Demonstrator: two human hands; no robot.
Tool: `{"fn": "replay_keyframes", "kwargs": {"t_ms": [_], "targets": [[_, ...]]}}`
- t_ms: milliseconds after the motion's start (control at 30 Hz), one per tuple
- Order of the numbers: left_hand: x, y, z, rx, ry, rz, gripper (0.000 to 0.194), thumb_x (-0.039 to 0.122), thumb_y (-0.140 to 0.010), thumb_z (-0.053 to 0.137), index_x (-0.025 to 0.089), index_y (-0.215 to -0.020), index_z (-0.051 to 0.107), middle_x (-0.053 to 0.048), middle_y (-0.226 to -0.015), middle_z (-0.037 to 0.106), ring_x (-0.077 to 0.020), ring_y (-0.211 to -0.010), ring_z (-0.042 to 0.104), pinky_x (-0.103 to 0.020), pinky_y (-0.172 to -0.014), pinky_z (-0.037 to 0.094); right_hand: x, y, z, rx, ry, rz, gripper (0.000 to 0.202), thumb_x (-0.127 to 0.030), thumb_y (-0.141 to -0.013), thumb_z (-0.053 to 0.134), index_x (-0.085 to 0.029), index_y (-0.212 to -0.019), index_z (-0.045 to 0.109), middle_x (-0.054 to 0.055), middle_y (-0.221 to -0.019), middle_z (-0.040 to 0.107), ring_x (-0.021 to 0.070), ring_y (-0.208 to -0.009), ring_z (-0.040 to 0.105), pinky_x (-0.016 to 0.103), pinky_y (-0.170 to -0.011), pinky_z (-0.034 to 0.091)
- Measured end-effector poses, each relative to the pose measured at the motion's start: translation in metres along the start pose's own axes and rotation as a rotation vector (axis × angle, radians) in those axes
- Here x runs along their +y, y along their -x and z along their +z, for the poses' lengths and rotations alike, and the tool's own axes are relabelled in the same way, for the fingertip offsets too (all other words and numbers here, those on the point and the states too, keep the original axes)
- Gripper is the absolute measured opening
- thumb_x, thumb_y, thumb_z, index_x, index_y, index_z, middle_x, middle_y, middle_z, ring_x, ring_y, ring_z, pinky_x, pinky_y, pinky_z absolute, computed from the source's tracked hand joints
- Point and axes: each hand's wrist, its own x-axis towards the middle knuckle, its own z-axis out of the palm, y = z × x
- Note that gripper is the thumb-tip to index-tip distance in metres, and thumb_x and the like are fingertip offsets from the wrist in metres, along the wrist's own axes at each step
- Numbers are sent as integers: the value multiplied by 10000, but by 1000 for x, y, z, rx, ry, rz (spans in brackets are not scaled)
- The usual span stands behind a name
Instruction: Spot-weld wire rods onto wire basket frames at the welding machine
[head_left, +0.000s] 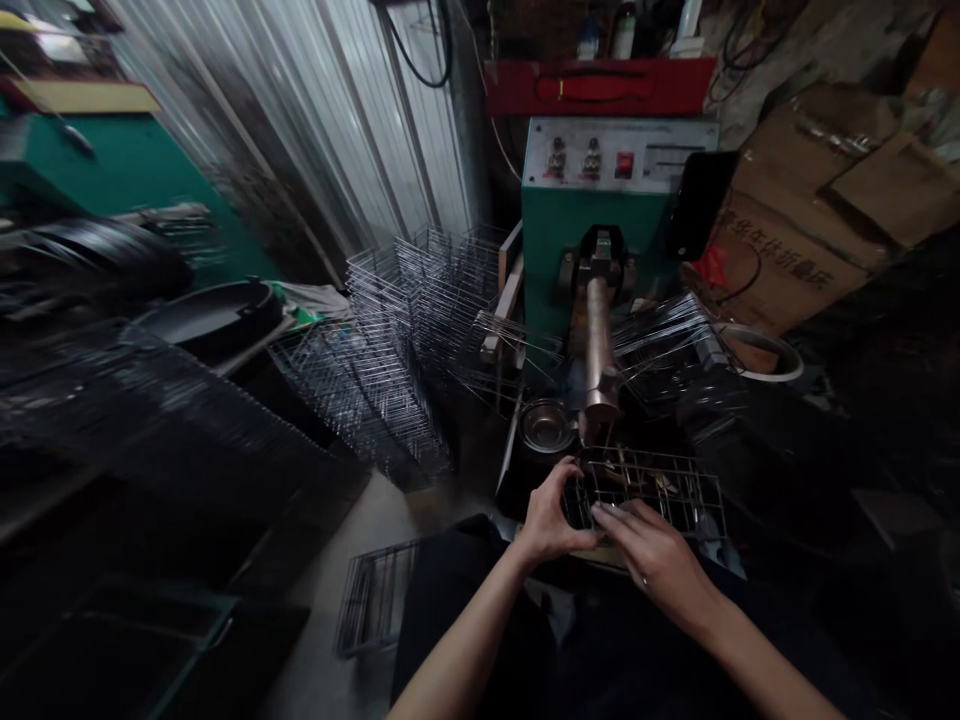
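Note:
A wire rack of thin metal bars lies in front of me, below the copper-coloured electrode of a green machine. My left hand grips the rack's left end, thumb below and fingers curled over the top edge. Across the rack's near side rests my right hand, its fingers together and pointing left, pressed against the wires. The fingertips of the two hands are close to each other. Small details under the rack are dark and hard to make out.
Stacked wire racks stand left of the machine. A round metal dish sits beside the electrode. Bundled wire pieces lie to its right, near a white-rimmed bucket and cardboard boxes. Another wire rack is at lower left.

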Motion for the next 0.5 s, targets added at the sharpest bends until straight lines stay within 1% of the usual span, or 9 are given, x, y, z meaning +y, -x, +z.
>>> {"fn": "replay_keyframes", "kwargs": {"t_ms": [100,167,367,500], "targets": [[-3,-4,0,7,18,3,737,339,-486,868,242,-1140,542,-88,-1445,515,-308,-1302,538,-421,-1088,459,1,-6,3,18,-11,5,488,-44,-935,450,-180,-1391,559,98,-1259,672,261,-1077,665,454,-937,578],[-5,-8,-1,15,29,0,726,356,-503,865,240,-1141,538,-88,-1438,518,-305,-1305,535,-420,-1081,463,3,-11,4,37,-21,15,469,-62,-949,448,-194,-1383,568,94,-1254,675,257,-1075,668,455,-935,578],[-7,-13,-2,39,51,12,711,329,-533,847,250,-1161,523,-65,-1399,543,-295,-1311,529,-403,-1076,466,8,-21,2,36,-49,20,479,-57,-955,425,-215,-1386,560,87,-1256,675,239,-1093,663,429,-939,571],[-4,-15,-3,47,49,0,708,328,-537,839,247,-1167,526,-58,-1348,579,-285,-1238,581,-389,-1041,488,12,-24,3,53,-61,3,479,-59,-952,443,-225,-1387,555,84,-1241,681,242,-1093,659,428,-929,568]]}}
